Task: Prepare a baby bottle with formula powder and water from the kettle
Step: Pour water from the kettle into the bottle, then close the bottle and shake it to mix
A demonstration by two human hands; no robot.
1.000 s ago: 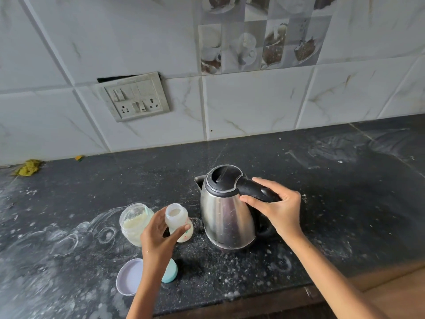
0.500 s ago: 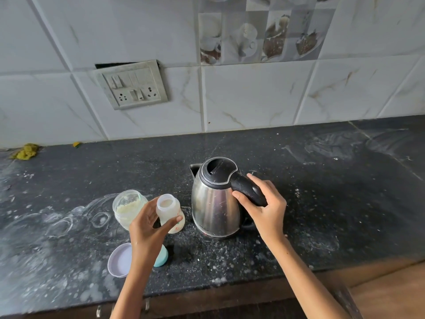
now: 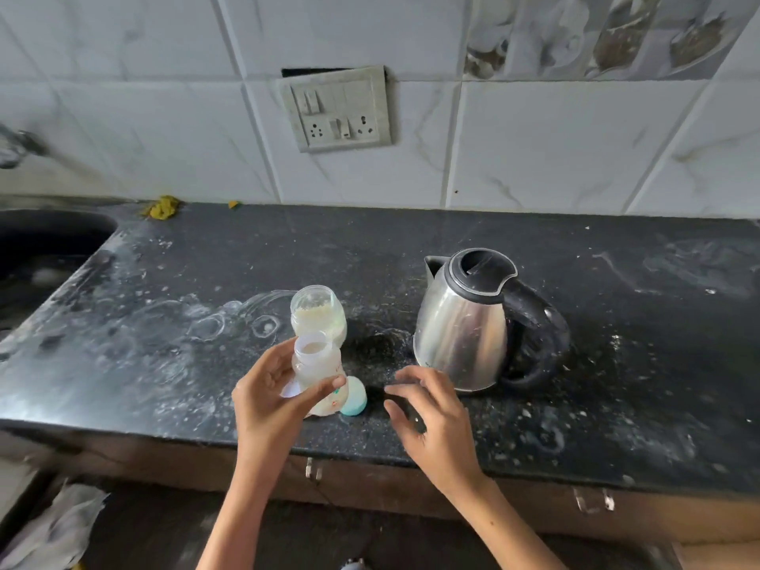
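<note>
My left hand grips a small translucent baby bottle, open at the top and lifted a little above the black counter. Right behind it stands an open jar of pale formula powder. A teal bottle cap lies just right of the bottle. The steel kettle with its black lid and handle stands alone on the counter to the right. My right hand hovers with fingers spread near the counter's front, left of the kettle and holding nothing.
The counter is dusted with white powder and dried ring marks. A dark sink lies at the far left. A switch-and-socket plate hangs on the tiled wall. Yellow scraps lie at the wall's foot. Drawer handles show below.
My right hand has let go of the kettle handle and moved down and left toward the bottle. The kettle stays on the counter. My view has swung left, showing the sink.
</note>
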